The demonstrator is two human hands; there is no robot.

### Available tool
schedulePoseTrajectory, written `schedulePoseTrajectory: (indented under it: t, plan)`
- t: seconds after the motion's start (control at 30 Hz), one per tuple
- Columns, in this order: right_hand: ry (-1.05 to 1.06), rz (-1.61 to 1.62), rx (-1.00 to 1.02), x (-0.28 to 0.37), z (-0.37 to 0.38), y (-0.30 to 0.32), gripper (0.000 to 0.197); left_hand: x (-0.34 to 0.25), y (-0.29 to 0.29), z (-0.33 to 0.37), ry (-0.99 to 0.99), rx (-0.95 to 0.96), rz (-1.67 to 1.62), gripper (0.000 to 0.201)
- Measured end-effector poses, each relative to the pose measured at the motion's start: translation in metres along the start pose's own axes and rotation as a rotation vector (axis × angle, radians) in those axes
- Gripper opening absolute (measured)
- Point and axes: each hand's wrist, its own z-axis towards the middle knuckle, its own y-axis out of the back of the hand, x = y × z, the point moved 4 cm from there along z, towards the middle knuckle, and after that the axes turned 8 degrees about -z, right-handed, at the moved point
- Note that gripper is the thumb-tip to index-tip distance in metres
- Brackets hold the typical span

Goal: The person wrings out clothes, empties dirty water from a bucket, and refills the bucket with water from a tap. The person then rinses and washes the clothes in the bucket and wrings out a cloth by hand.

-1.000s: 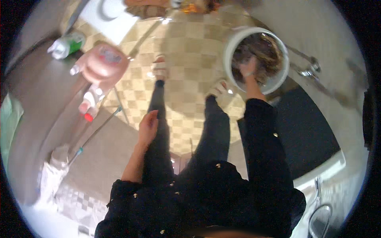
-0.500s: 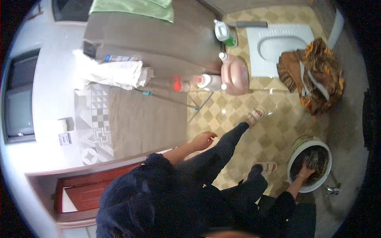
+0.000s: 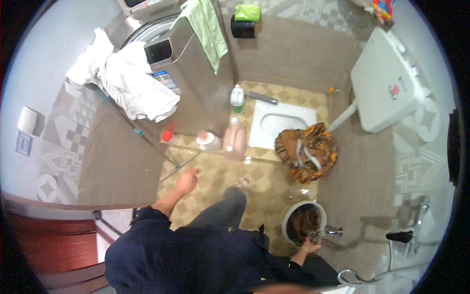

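My right hand (image 3: 309,245) is at the near rim of a white bucket (image 3: 285,226), its fingers closed on a bunched patterned cloth (image 3: 317,237) in grey and brown. That cloth hangs over the bucket's rim side. Inside the bucket lies more brown patterned fabric (image 3: 304,221), wet-looking and dark. My left hand (image 3: 187,182) hangs in the air over the tiled floor to the left, holding nothing, its fingers loosely apart. A metal tap (image 3: 334,231) juts from the wall right beside the bucket.
A brown and orange patterned cloth heap (image 3: 320,147) rests by the squat toilet (image 3: 261,138). Plastic bottles (image 3: 235,142) stand along the washing machine (image 3: 196,93), with white cloth (image 3: 132,83) and a green towel (image 3: 208,36) draped there. A cistern (image 3: 379,88), a mop pole (image 3: 138,132) and a shower hose (image 3: 390,257) also show.
My view has tilted up toward the far wall. My right hand has come up from inside the bucket to its rim, with patterned cloth in its grip. My left hand still hangs free.
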Motion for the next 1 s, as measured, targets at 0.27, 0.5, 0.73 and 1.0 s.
schedulePoseTrajectory:
  t: [0.27,0.5,0.73,1.0]
  plan:
    - [-0.079,-0.487,-0.067,0.135,-0.063,-0.006,0.071,-0.230,0.245,0.120,-0.826,-0.894,0.163,0.037]
    - [-0.052,-0.303,-0.003,0.140,-0.059,0.002,0.077,-0.241,0.346,0.288,-0.480,-0.879,0.447,0.043]
    - [-0.063,-0.253,0.063,0.110,-0.055,-0.003,0.064,-0.241,0.348,0.319,-0.267,-0.793,0.607,0.037]
    - [-0.131,-0.222,0.060,0.078,-0.039,-0.018,0.074,-0.283,0.393,0.282,-0.363,-0.972,0.097,0.018]
